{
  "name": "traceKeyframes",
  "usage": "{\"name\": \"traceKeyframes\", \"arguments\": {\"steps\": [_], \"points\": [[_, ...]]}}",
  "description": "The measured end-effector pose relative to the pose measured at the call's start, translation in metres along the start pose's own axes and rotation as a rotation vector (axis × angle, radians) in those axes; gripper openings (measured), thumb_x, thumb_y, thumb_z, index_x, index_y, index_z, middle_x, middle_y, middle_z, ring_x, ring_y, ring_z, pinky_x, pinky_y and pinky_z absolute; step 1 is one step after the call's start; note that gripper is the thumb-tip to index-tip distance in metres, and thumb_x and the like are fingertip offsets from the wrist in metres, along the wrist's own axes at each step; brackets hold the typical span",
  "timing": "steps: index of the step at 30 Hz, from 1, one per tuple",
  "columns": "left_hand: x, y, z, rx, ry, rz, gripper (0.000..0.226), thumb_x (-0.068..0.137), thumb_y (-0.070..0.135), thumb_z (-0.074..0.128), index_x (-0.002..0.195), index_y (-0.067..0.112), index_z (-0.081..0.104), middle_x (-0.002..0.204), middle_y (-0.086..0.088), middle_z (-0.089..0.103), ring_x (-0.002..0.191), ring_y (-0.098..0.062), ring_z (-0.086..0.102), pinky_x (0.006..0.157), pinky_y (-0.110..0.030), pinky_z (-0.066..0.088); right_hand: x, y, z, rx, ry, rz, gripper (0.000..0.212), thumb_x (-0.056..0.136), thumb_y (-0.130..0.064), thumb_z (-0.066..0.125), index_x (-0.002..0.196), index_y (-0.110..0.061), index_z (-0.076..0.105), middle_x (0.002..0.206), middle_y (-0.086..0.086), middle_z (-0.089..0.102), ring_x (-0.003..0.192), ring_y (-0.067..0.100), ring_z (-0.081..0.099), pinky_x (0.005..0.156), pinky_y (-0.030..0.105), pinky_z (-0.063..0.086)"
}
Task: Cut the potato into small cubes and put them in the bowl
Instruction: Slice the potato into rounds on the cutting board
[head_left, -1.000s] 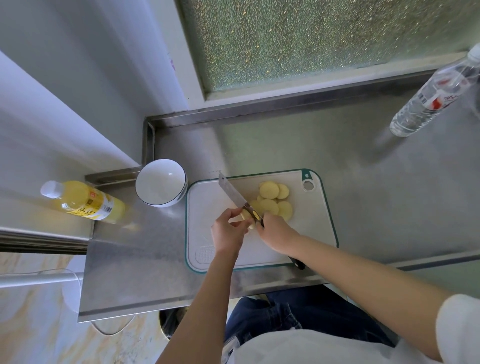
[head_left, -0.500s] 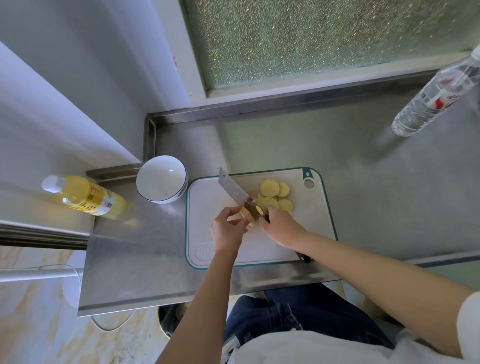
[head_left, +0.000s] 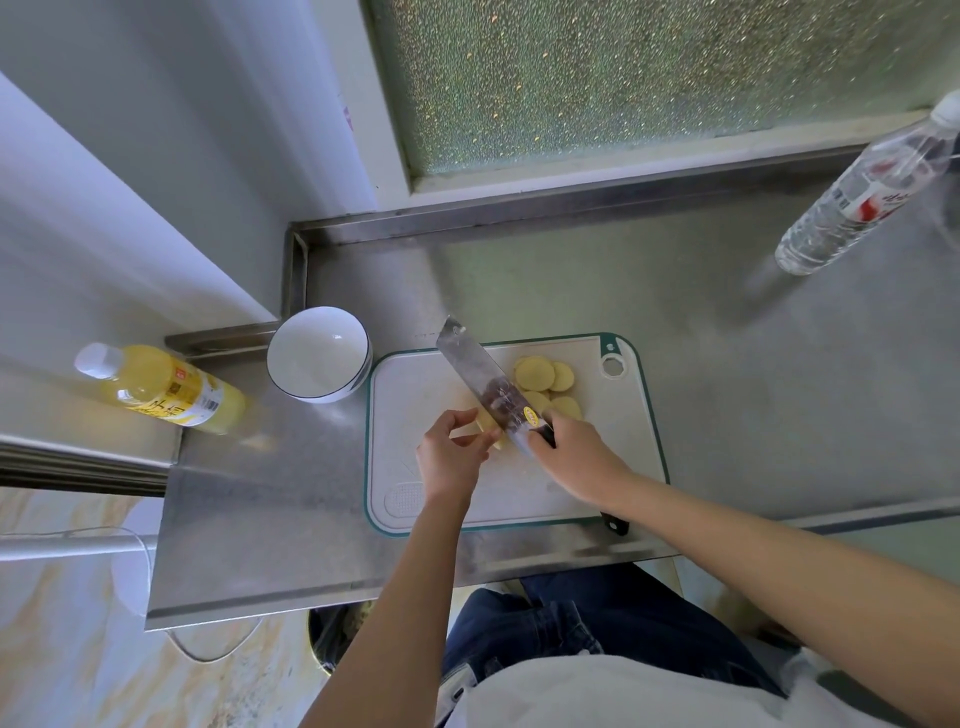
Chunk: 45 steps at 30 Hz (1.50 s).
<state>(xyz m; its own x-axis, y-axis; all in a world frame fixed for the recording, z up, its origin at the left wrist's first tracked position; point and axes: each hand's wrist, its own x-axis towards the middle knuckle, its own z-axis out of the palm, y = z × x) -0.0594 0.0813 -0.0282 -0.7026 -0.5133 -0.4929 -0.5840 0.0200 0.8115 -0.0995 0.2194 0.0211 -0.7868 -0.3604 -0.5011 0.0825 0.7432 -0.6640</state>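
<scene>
Head view: I put this at early-to-mid task. Round potato slices (head_left: 535, 373) lie in a loose overlapping pile on the cutting board (head_left: 415, 467), at its far right part near the hanging hole. No cubes anywhere that I can see. The bowl (head_left: 311, 358) sits just off the board's far left corner with nothing in it.

Left to do, my guess: finish the end piece, cut the slices into strips, then cubes, then move them to the bowl.

Left hand (head_left: 449, 457) at board centre, fingers curled, pinching the last potato piece (head_left: 485, 423). Right hand (head_left: 576, 457) wrapped tight round the knife (head_left: 478, 374) handle. The blade points toward the board's far left edge and meets the held piece right beside the left fingertips.
</scene>
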Motion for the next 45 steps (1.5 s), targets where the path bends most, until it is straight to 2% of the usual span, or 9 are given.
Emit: {"name": "traceKeyframes", "arguments": {"steps": [6,9,17,27,31,35,40,43,45], "points": [[-0.001,0.001,0.001,-0.003,0.001,0.004,0.027,0.074,0.008,0.076,0.098,0.009,0.064,0.071,0.014,0.063,0.063,-0.015,0.064,0.075,-0.044,0.058,-0.005,-0.004,-0.002,-0.014,-0.011,0.016,0.033,0.095,-0.021,0.042,0.064,-0.024,0.031,0.058,-0.003,0.041,0.051,0.010,0.038,0.042,0.018,0.029],[-0.001,0.002,0.000,-0.004,-0.002,0.004,0.027,0.074,0.008,0.076,0.098,0.009,0.064,0.072,0.014,0.063,0.063,-0.016,0.064,0.075,-0.044,0.058,-0.007,-0.007,-0.002,-0.023,-0.027,0.026,0.032,0.095,-0.020,0.041,0.065,-0.025,0.032,0.060,-0.003,0.042,0.052,0.010,0.039,0.044,0.018,0.025],[-0.001,0.004,-0.002,0.016,-0.020,0.004,0.027,0.073,0.009,0.077,0.097,0.010,0.065,0.071,0.012,0.064,0.065,-0.016,0.065,0.077,-0.043,0.058,-0.015,-0.002,-0.004,-0.022,-0.079,0.067,0.029,0.095,-0.018,0.039,0.067,-0.022,0.033,0.064,-0.001,0.043,0.054,0.012,0.039,0.048,0.023,0.027],[0.002,0.006,-0.004,0.073,-0.016,0.037,0.025,0.071,0.011,0.079,0.092,0.014,0.065,0.076,0.009,0.065,0.067,-0.015,0.067,0.078,-0.040,0.057,-0.007,-0.019,-0.006,-0.001,-0.087,0.105,0.030,0.095,-0.021,0.040,0.066,-0.021,0.034,0.064,-0.002,0.041,0.052,0.012,0.038,0.047,0.023,0.029],[0.003,0.006,-0.004,0.065,-0.002,0.032,0.028,0.072,0.011,0.079,0.097,0.008,0.066,0.082,0.004,0.066,0.066,-0.014,0.066,0.075,-0.036,0.058,-0.001,-0.021,-0.003,-0.018,-0.103,0.120,0.025,0.095,-0.022,0.040,0.070,-0.020,0.038,0.065,-0.002,0.041,0.053,0.012,0.039,0.047,0.023,0.028],[0.002,0.005,-0.003,0.065,0.011,0.049,0.024,0.071,0.010,0.079,0.091,0.014,0.067,0.085,0.000,0.069,0.070,-0.016,0.067,0.079,-0.038,0.057,0.004,-0.027,0.000,-0.043,-0.091,0.124,0.018,0.096,-0.024,0.043,0.081,-0.013,0.042,0.067,-0.001,0.043,0.056,0.015,0.040,0.047,0.024,0.027],[0.004,0.004,-0.003,0.076,0.019,0.042,0.025,0.071,0.012,0.079,0.093,0.013,0.068,0.084,0.001,0.069,0.074,-0.019,0.068,0.082,-0.042,0.056,0.007,-0.033,0.003,-0.079,-0.078,0.126,0.033,0.096,-0.020,0.041,0.064,-0.020,0.033,0.063,-0.003,0.038,0.056,0.016,0.039,0.046,0.022,0.026],[0.003,0.005,-0.003,0.075,0.021,0.043,0.024,0.070,0.010,0.079,0.092,0.013,0.069,0.084,0.001,0.069,0.079,-0.023,0.068,0.081,-0.042,0.056,0.007,-0.036,0.005,-0.058,-0.079,0.130,0.021,0.096,-0.021,0.042,0.077,-0.012,0.042,0.063,-0.003,0.039,0.060,0.020,0.042,0.046,0.023,0.027],[0.004,0.005,-0.003,0.085,0.021,0.036,0.025,0.070,0.012,0.080,0.093,0.013,0.070,0.087,0.000,0.070,0.083,-0.023,0.068,0.081,-0.041,0.057,0.005,-0.037,0.005,-0.039,-0.079,0.120,0.014,0.096,-0.021,0.042,0.088,-0.010,0.043,0.063,-0.003,0.040,0.056,0.017,0.041,0.046,0.023,0.027]]}}
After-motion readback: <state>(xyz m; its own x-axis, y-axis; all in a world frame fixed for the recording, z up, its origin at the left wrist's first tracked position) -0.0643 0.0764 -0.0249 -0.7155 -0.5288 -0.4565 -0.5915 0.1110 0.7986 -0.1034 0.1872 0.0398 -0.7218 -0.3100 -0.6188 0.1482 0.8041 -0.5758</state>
